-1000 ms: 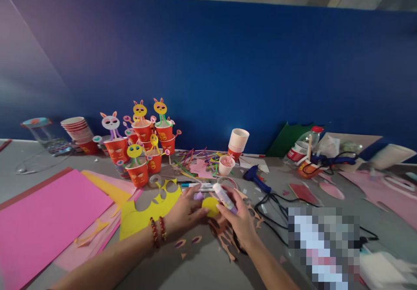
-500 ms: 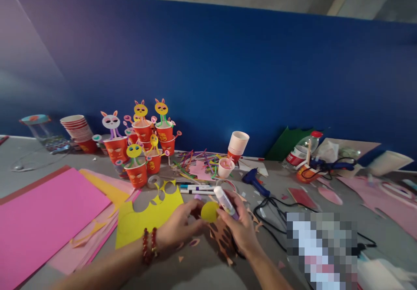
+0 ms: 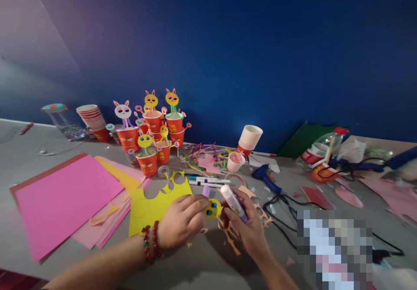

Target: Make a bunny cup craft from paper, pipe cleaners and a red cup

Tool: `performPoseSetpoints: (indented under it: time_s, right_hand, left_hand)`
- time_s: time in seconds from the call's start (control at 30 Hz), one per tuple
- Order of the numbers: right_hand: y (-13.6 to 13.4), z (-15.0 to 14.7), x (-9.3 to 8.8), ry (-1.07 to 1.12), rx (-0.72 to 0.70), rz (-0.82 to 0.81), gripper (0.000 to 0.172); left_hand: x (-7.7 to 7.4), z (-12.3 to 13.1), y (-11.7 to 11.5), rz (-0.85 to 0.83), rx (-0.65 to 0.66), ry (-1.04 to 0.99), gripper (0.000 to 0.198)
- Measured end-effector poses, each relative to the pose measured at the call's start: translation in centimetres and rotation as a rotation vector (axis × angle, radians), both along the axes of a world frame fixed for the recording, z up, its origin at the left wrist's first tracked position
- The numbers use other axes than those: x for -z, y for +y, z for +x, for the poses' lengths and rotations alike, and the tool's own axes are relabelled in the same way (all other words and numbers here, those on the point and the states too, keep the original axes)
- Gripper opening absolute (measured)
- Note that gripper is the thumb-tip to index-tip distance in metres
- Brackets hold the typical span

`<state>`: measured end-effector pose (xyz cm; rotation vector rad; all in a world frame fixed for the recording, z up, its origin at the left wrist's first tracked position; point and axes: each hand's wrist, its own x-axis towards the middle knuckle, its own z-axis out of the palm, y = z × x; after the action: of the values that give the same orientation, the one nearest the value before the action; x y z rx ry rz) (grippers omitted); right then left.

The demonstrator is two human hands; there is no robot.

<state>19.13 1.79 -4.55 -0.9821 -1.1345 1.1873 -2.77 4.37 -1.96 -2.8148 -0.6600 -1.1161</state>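
A small round yellow paper face with blue-green eyes [image 3: 213, 209] is pinched at its left edge by the closed fingertips of the left hand [image 3: 184, 220], the printed-looking side turned upward. A white glue stick with a lavender base [image 3: 233, 203] is gripped in the curled fingers and thumb of the right hand [image 3: 248, 225], its white end pointed up and to the left, just right of the face; whether the face is also touched by the right fingertips cannot be told. The marks on the stick's barrel are too small to be read. A lilac cylindrical cap [image 3: 206, 191] is seen just beyond the left fingertips, and slim white-barrelled markers [image 3: 208, 182] are laid a little farther beyond. Under and left of the left fingers, a yellow paper sheet with round cut-outs [image 3: 156, 207] is spread. Beyond them to the left, gold characters are borne by red paper cups [image 3: 147, 165], but they cannot be made out. Well to the right of the right fingers, a red label, likewise unreadable, is carried by a clear plastic bottle with a red cap [image 3: 327, 141].
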Motion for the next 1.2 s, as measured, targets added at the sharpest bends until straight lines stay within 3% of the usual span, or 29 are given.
performPoseSetpoints:
  time_s: [0.37, 0.57, 0.67, 0.77, 0.87, 1.0, 1.1, 1.2]
  right_hand:
    - [-0.3, -1.7, 0.0, 0.211, -0.031, -0.168, 0.049]
    - [-0.3, -1.9, 0.1, 0.213, -0.058, -0.203, 0.048]
    - [-0.3, -2.0, 0.0, 0.185, -0.062, -0.181, 0.047]
    - [-0.4, -1.8, -0.2, 0.118, -0.042, -0.136, 0.039]
    - [-0.8, -0.8, -0.6, -0.050, 0.054, -0.032, 0.025]
    - [-1.2, 0.1, -0.9, -0.468, 0.210, 0.320, 0.017]
    - [-1.3, -0.1, -1.1, -0.617, 0.258, 0.506, 0.021]
    - [-1.3, -0.8, -1.4, -0.622, 0.235, 0.607, 0.026]
  left_hand:
    - [-1.0, -0.3, -0.4, -0.054, 0.106, 0.048, 0.032]
    - [0.1, -0.6, -0.1, -0.141, 0.129, 0.012, 0.022]
    - [0.8, -0.5, -0.1, -0.188, 0.161, -0.055, 0.037]
    - [1.3, -0.2, -0.4, -0.388, 0.142, -0.228, 0.039]
    - [1.4, 0.4, -0.6, -0.752, -0.021, -0.421, 0.028]
    - [1.7, 1.0, -0.6, -1.182, -0.109, -0.609, 0.036]
    - [1.9, 1.2, -0.5, -1.296, -0.095, -0.658, 0.041]
    - [2.0, 1.1, -0.6, -1.229, -0.107, -0.596, 0.035]
